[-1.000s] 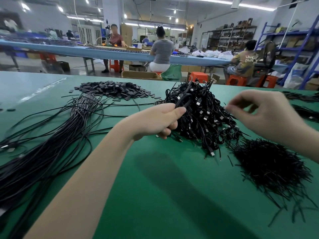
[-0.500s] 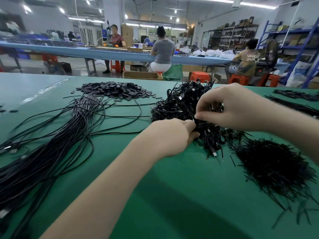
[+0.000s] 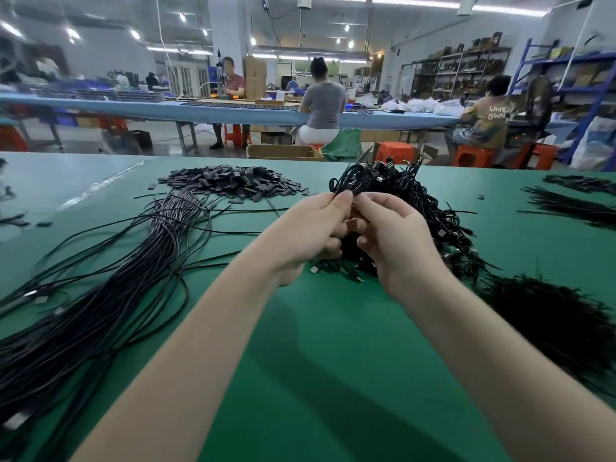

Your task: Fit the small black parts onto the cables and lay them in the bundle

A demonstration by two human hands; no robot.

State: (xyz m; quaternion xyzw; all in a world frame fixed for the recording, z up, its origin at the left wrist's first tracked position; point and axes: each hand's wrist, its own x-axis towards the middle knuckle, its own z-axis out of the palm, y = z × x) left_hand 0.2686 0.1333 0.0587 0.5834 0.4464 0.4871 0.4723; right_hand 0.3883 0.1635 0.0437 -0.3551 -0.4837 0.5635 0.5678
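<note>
Both hands [image 3: 311, 233] [image 3: 391, 240] pinching thin glossy looped cable [image 3: 346, 180], matte green table [image 3: 333, 361]

Your green table [image 3: 316, 378] looks smooth and matt; the cables [image 3: 100, 295] at your left have glossy, probably rubbery jackets, and their plugs [image 3: 314, 270] shine like metal.

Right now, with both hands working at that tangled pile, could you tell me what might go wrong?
1. Both hands, left and right, pinch a cable loop that seems to run into the tangled pile; pulling may drag others along.
2. The loose plug near the left wrist could get swept off the pile.
3. The parts heap lies beyond the bundle; reaching may snag stray cables.
</note>
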